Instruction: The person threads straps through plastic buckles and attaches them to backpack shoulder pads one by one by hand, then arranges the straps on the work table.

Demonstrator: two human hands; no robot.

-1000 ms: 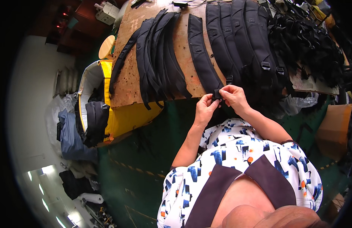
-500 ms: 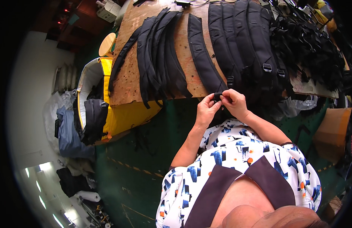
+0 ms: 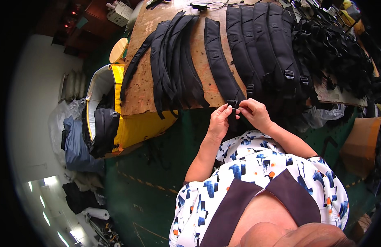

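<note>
L hand (image 3: 219, 121) at table's near edge: thumb & index closed tog. on a small black rectangular buckle (image 3: 232, 102), approx. at edge line. R hand (image 3: 257, 114) just beside, fingertips drawn tog.; cannot tell if they grip anything. Buckle is at lower end of a long curved black padded strap (image 3: 220, 61), lying lengthwise on a worn brown wooden table (image 3: 201, 61), upper end well in from far edge. L of strap: strip of brown wood, then fanned bundle of narrow black fabric strips (image 3: 174, 61), some ends overhanging near edge. R side tight: row of overlapping wide black padded straps (image 3: 264, 45), then tangled heap of black webbing (image 3: 330, 53). Open yellow bag w/ silvery lining (image 3: 145, 129) sits at table's L corner; green floor (image 3: 157, 185) shows betw. bag & person.
</note>
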